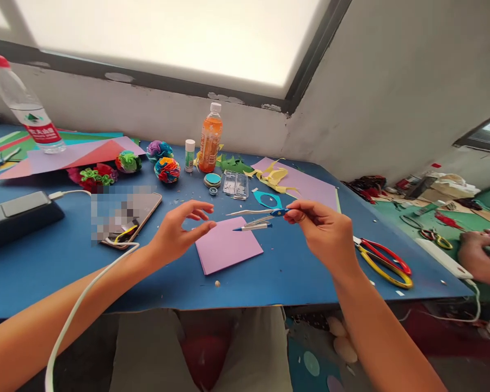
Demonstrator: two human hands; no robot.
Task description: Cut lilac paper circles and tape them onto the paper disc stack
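Note:
My right hand (320, 226) grips the blue head of a compass (278, 213) between thumb and fingers. The compass lies sideways in the air, its legs pointing left, one of them tipped in blue. Left of those legs, my left hand (183, 226) is raised with its fingers apart and nothing in it. Below the compass, a folded stack of pink-purple paper (228, 253) rests on the blue table (277, 286). Behind it are a turquoise paper piece with a round hole (259, 197) and a clear plastic case (236, 185).
Red-and-yellow scissors (386, 264) lie at the right, a phone (145, 215) and black box (20, 220) at the left. An orange drink bottle (210, 139), glue stick (189, 155), water bottle (35, 122) and paper flowers (167, 170) stand behind. Another person's hand (484, 256) shows far right.

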